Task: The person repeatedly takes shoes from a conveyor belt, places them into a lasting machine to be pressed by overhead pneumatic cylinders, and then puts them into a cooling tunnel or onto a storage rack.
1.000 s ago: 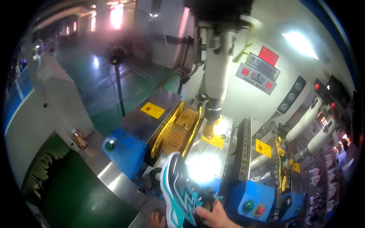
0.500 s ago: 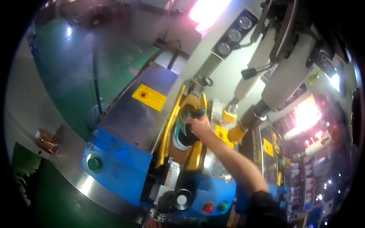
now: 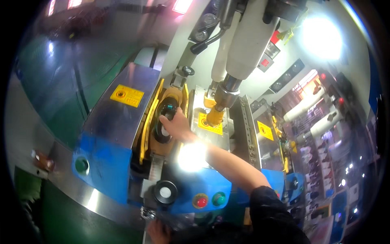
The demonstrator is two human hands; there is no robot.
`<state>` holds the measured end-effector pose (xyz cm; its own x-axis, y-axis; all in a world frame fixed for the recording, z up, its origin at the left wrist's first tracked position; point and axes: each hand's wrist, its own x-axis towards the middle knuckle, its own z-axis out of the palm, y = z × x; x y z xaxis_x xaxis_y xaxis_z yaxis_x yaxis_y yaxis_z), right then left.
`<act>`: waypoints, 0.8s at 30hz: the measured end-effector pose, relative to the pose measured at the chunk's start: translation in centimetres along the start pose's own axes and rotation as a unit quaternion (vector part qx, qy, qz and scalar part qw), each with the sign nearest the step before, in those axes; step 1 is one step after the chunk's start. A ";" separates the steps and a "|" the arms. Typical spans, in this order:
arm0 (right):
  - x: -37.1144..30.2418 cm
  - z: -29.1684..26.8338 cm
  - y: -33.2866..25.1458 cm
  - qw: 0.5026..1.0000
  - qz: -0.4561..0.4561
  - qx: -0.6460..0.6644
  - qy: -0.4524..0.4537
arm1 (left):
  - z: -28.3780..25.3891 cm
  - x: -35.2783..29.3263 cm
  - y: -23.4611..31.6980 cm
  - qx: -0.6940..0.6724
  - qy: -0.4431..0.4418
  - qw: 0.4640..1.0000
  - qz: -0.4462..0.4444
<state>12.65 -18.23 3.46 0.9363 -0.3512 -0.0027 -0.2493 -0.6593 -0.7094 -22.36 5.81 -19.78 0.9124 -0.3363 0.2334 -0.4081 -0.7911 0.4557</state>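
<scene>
A dark shoe with teal parts [image 3: 160,129] sits in a narrow brown-lined bay of a machine, with long yellow pads [image 3: 149,126] on both sides. My right hand [image 3: 177,125] reaches in from the right and grips its upper part, fingers closed and partly hidden behind the hand. Low in the picture, my left hand [image 3: 158,232] is blurred beside the machine's front, below a black round knob [image 3: 165,192] with a pale centre; its fingers cannot be made out.
Above the bay's right side hangs a thick white cylinder [image 3: 245,51] with a yellow tip [image 3: 214,118]. Red [image 3: 200,201] and green buttons [image 3: 219,199] are on the blue front, another green button [image 3: 81,165] at left. A metal cover [image 3: 122,116] flanks the bay.
The view has shifted, so the machine appears farther left. My right hand still grips the shoe, which now shows less of its teal-and-white side. More of my left hand shows at the lower edge.
</scene>
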 end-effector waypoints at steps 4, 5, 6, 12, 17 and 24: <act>-11.6 -3.6 -1.7 0.937 -0.308 -0.146 -0.076 | -3.3 3.5 3.5 -0.388 0.180 0.856 -0.291; -13.1 -3.4 -2.9 0.927 -0.349 -0.057 -0.128 | -4.3 5.3 3.5 -0.373 0.252 0.851 -0.273; -14.2 -3.5 -5.6 0.915 -0.354 -0.034 -0.191 | -6.3 7.3 2.7 -0.371 0.257 0.850 -0.270; -16.6 -0.5 -9.2 0.855 -0.488 0.069 -0.159 | -18.8 15.5 5.8 -0.238 -0.014 0.961 -0.139; -15.9 2.5 -4.5 0.889 -0.391 0.021 -0.236 | -15.1 14.9 5.9 -0.140 -0.047 0.969 -0.197; -15.4 2.0 -6.1 0.884 -0.442 0.064 -0.134 | -15.5 15.4 5.5 -0.125 0.022 0.975 -0.184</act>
<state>0.26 -7.47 6.42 0.7804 0.4462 0.4381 0.6240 -0.5109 -0.5912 -11.09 4.18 -0.36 0.9985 -0.0270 0.0481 -0.0531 -0.7034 0.7088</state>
